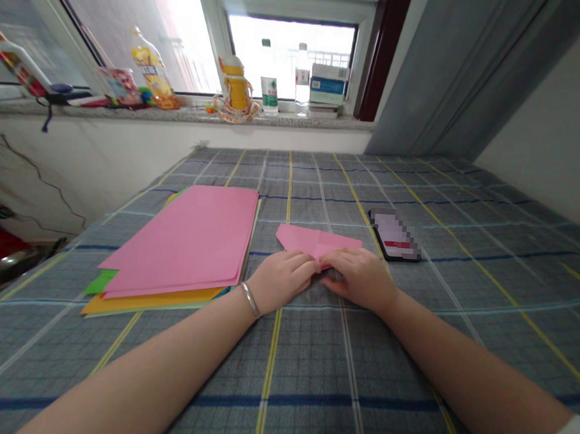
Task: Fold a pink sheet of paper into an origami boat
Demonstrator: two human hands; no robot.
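A folded piece of pink paper [318, 239] lies on the checked cloth in front of me, its wide part pointing away. My left hand [285, 277], with a silver bangle at the wrist, presses on its near left edge with fingers bent together. From the other side my right hand [360, 277] grips the near edge between thumb and fingers. Both hands' fingertips meet at the paper's near middle, where they hide part of it. Left of my hands rests a stack of coloured paper [185, 243], pink on top, with orange and green edges sticking out beneath.
A phone [395, 235] with a lit screen lies to the right of the pink paper. Beyond the checked cloth [310, 375], a windowsill [178, 113] carries bottles, a yellow cup [236, 86], a tube and boxes. A grey curtain [441, 75] hangs at the right.
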